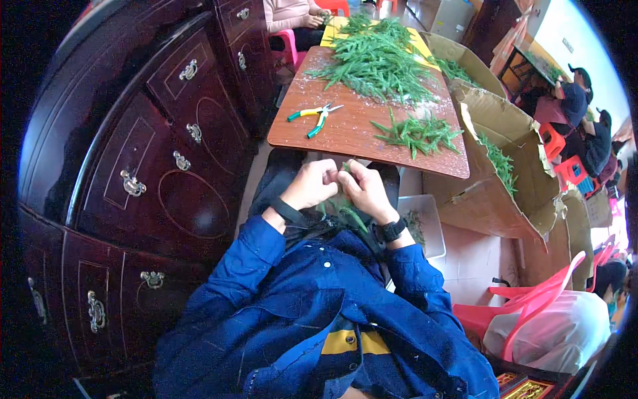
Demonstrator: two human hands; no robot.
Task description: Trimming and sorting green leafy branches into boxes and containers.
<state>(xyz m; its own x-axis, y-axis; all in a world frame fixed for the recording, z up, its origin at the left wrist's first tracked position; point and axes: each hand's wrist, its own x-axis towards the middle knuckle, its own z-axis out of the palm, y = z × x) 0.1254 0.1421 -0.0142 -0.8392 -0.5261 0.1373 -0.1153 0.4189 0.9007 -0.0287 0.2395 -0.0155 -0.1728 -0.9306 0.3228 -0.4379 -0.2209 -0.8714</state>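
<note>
My left hand (311,186) and my right hand (367,191) are close together above my lap, just before the near table edge. Both have their fingers pinched on a green feathery plant sprig (351,214), which hangs down between them. The fingertips hide its upper end. On the brown table (286,135) lie pliers (319,120) with yellow-and-green handles, their jaws pointing away to the right. A small pile of green sprigs (422,135) is spread near the right corner. Beyond it, a large heap of sprigs (382,63) covers the table's far part.
Open cardboard boxes (488,193) with greenery stand along the table's right side. A clear plastic tub (432,229) is on the floor below. Dark wooden drawers (159,159) close off the left. A pink chair (538,302) stands lower right. Other people (289,16) sit farther off.
</note>
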